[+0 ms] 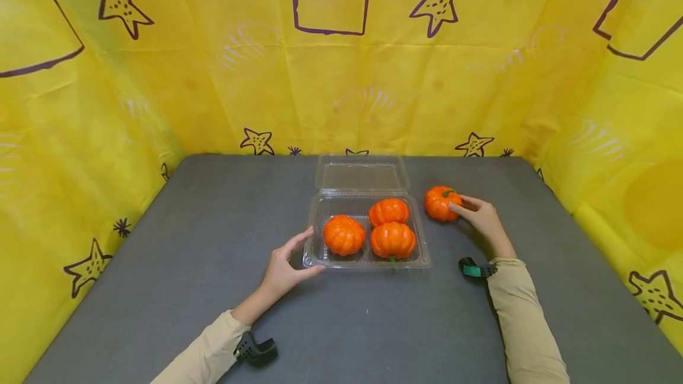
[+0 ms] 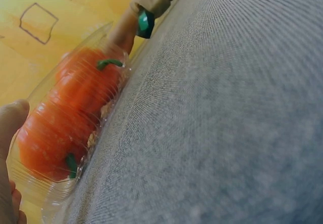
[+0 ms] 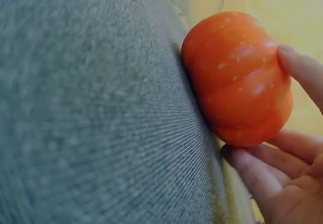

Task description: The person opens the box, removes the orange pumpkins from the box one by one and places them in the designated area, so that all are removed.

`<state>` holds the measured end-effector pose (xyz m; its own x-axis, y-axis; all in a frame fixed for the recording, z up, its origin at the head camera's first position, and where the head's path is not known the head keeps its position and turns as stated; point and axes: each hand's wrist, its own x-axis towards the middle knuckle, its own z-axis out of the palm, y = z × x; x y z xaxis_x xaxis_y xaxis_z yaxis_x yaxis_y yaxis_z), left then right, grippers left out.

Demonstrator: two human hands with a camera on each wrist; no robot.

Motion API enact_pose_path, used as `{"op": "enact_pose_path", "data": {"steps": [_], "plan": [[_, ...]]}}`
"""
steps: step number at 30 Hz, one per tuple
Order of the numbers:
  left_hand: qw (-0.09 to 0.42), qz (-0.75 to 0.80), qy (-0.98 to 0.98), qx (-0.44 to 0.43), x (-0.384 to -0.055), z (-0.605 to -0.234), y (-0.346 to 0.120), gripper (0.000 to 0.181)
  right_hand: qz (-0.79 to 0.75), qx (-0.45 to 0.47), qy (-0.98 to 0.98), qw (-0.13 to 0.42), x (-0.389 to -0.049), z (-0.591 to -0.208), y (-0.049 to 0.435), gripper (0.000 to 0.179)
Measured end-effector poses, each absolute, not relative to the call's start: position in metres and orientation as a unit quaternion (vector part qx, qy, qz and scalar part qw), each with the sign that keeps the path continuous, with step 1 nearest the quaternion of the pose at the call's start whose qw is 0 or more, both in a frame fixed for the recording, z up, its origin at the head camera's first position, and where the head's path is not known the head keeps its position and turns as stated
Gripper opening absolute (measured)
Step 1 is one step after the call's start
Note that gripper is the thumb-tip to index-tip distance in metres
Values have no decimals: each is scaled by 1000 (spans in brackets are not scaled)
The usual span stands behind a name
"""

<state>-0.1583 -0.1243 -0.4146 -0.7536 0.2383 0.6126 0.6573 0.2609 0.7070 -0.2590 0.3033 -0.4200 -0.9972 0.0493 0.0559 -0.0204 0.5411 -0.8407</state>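
A clear plastic clamshell container (image 1: 368,264) lies on the table with its lid (image 1: 363,173) raised at the back. In its left part sits one small orange pumpkin (image 1: 344,235); two more, a rear pumpkin (image 1: 389,211) and a front pumpkin (image 1: 393,240), lie against each other in the right part. My left hand (image 1: 281,266) holds the container's front left corner, thumb at the front rim and fingers along the left side. To the right of the container, my right hand (image 1: 481,218) grips another pumpkin (image 3: 237,77) between thumb and fingers, close to the tabletop. Its green stem faces up.
The grey table (image 1: 213,212) meets yellow cloth walls (image 1: 341,76) printed with stars at the back and both sides. A dark strap with a camera is worn on each wrist, the right one bearing a green patch (image 1: 472,271).
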Motion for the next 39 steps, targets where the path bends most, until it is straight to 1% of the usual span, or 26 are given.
{"op": "enact_pose_path", "data": {"steps": [6,9,12,24,26,33,39], "plan": [[190,-530,-775,-286,-157,-416,-124,65,484,6,-875,8,-256,-416,304,78],[187,-529,-778,-282,-157,-416,-124,65,501,16,-865,9,-256,-415,304,80],[186,-530,-778,-282,-158,-416,-124,64,494,30,-868,28,-255,-412,305,78],[198,-526,-774,-291,-159,-415,-125,65,504,102,-844,155,-251,-382,290,60],[198,-526,-774,-291,-158,-415,-125,65,507,115,-838,164,-248,-376,286,58],[196,-528,-774,-290,-158,-417,-125,65,525,152,-820,170,-230,-348,259,56],[195,-528,-776,-286,-158,-417,-125,65,502,240,-809,191,-224,-338,237,58]]}}
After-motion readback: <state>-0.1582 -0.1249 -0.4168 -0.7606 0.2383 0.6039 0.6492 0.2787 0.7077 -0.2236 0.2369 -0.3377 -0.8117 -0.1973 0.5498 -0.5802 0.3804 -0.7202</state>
